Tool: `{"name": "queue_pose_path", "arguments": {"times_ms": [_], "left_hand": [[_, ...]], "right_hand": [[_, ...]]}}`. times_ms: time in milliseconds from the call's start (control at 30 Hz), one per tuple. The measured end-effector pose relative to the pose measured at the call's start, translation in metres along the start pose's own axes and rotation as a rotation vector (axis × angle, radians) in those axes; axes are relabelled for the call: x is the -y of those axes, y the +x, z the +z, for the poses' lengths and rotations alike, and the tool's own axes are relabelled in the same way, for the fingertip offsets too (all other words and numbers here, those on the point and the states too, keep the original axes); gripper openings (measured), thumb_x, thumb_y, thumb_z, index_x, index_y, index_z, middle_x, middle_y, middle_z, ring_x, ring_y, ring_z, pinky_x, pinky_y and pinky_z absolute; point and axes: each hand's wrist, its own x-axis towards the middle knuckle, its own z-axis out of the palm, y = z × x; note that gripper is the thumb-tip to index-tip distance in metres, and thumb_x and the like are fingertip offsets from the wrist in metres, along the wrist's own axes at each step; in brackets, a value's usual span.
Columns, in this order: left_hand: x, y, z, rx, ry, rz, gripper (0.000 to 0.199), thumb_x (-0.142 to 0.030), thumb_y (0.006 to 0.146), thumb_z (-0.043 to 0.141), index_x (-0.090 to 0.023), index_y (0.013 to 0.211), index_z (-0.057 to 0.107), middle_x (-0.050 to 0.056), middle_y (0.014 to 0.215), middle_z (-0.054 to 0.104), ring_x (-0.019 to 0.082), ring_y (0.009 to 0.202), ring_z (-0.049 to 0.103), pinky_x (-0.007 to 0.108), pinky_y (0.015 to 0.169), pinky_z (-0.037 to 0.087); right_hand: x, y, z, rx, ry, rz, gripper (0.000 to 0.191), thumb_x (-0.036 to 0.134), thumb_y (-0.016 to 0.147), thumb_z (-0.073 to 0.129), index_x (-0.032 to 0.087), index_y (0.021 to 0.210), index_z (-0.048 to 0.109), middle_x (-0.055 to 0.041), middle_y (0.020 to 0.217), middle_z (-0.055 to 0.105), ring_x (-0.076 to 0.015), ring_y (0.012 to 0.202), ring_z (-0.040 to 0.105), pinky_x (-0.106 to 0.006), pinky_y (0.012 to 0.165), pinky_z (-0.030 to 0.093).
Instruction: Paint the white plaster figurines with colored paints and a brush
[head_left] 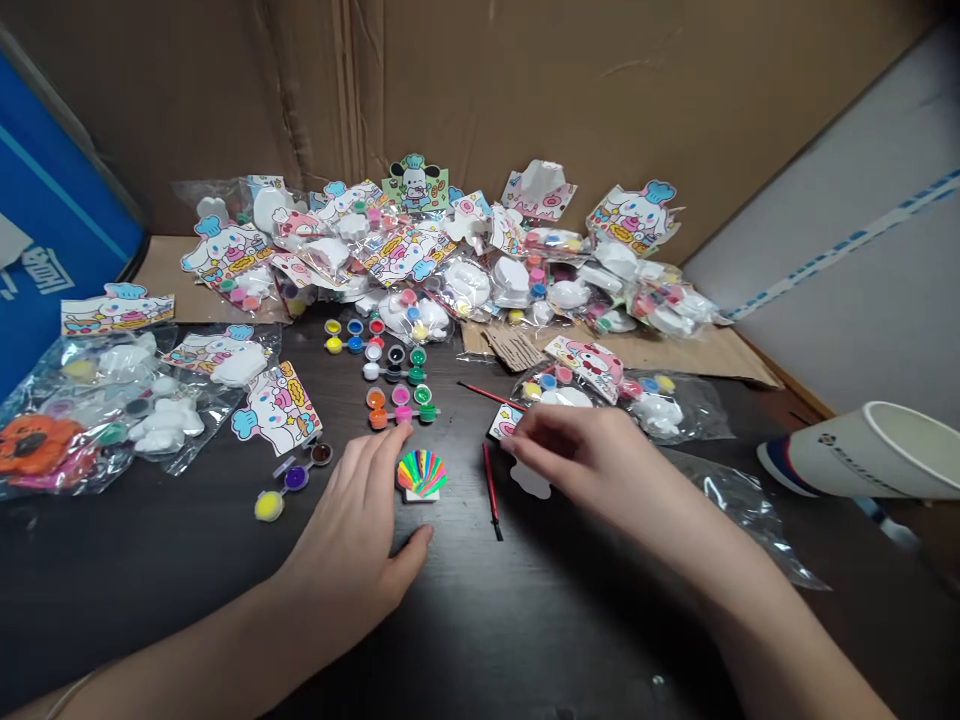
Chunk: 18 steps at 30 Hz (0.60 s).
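My left hand (364, 520) rests on the dark table with its fingers apart, just left of a small shell (422, 473) painted in bright stripes. The shell sits on a white base. My right hand (574, 450) has thumb and fingers pinched together at a small printed card (505, 422); whether it grips the card is hard to make out. Partly under that hand lies a white flat shape (531, 480). A red brush (491, 485) lies between the hands, and a second red brush (480, 392) lies behind the card. Open paint pots (396, 370) stand in rows behind the shell.
Bagged craft kits (409, 260) are heaped along the cardboard at the back. More bags (150, 400) lie at the left, near purple and yellow paint pots (296, 478). A paper cup (847, 450) lies at the right beside a clear bag (750, 510).
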Motion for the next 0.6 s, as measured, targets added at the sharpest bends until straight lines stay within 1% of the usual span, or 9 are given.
{"name": "queue_pose_path", "arguments": {"times_ms": [100, 167, 233, 300, 400, 533, 600], "left_hand": [[0.001, 0.002, 0.0, 0.07, -0.026, -0.052, 0.064, -0.019, 0.076, 0.053, -0.011, 0.135, 0.03, 0.02, 0.131, 0.053, 0.034, 0.124, 0.047, 0.056, 0.1, 0.043], [0.001, 0.003, -0.001, 0.115, -0.044, -0.082, 0.065, -0.019, 0.077, 0.053, -0.012, 0.137, 0.029, 0.019, 0.133, 0.052, 0.034, 0.125, 0.046, 0.057, 0.102, 0.041], [0.001, 0.004, -0.001, 0.148, -0.061, -0.11, 0.066, -0.019, 0.077, 0.052, -0.012, 0.139, 0.029, 0.019, 0.134, 0.051, 0.034, 0.126, 0.045, 0.058, 0.103, 0.039], [0.002, 0.004, -0.002, 0.162, -0.075, -0.129, 0.067, -0.02, 0.077, 0.052, -0.012, 0.139, 0.028, 0.019, 0.135, 0.051, 0.033, 0.126, 0.044, 0.058, 0.103, 0.039], [0.003, 0.005, -0.002, 0.158, -0.094, -0.138, 0.068, -0.02, 0.077, 0.052, -0.013, 0.14, 0.028, 0.019, 0.134, 0.051, 0.032, 0.126, 0.045, 0.058, 0.104, 0.038], [0.003, 0.005, -0.002, 0.142, -0.112, -0.127, 0.067, -0.019, 0.077, 0.053, -0.017, 0.14, 0.03, 0.017, 0.132, 0.053, 0.031, 0.125, 0.046, 0.057, 0.103, 0.039], [0.003, 0.005, -0.003, 0.137, -0.114, -0.121, 0.067, -0.018, 0.077, 0.053, -0.017, 0.14, 0.031, 0.017, 0.132, 0.053, 0.032, 0.125, 0.046, 0.057, 0.102, 0.039]], "right_hand": [[0.004, 0.0, 0.01, 0.178, -0.151, 0.099, 0.017, 0.03, 0.084, 0.053, 0.019, 0.073, 0.058, -0.0039, 0.066, 0.063, -0.0159, 0.057, 0.054, -0.026, 0.054, 0.037], [0.008, -0.001, 0.018, 0.22, -0.229, 0.16, 0.015, 0.031, 0.085, 0.054, 0.019, 0.076, 0.059, -0.0066, 0.071, 0.065, -0.0174, 0.06, 0.057, -0.026, 0.054, 0.037], [0.01, -0.001, 0.023, 0.211, -0.295, 0.185, 0.013, 0.029, 0.083, 0.056, 0.017, 0.078, 0.059, -0.0087, 0.073, 0.065, -0.0182, 0.06, 0.058, -0.026, 0.053, 0.035], [0.01, -0.002, 0.026, 0.191, -0.324, 0.17, 0.009, 0.025, 0.081, 0.057, 0.016, 0.079, 0.059, -0.0093, 0.073, 0.065, -0.0176, 0.059, 0.057, -0.026, 0.052, 0.034], [0.008, -0.002, 0.029, 0.181, -0.328, 0.153, 0.009, 0.02, 0.082, 0.052, 0.015, 0.08, 0.059, -0.0089, 0.071, 0.066, -0.0161, 0.058, 0.056, -0.025, 0.052, 0.033], [0.006, -0.002, 0.032, 0.171, -0.341, 0.142, 0.008, 0.014, 0.077, 0.05, 0.015, 0.074, 0.058, -0.0089, 0.069, 0.064, -0.0152, 0.056, 0.053, -0.025, 0.051, 0.031], [0.006, -0.002, 0.032, 0.152, -0.273, 0.147, 0.006, 0.013, 0.074, 0.052, 0.016, 0.069, 0.055, -0.0065, 0.064, 0.062, -0.0142, 0.054, 0.051, -0.025, 0.051, 0.031]]}}
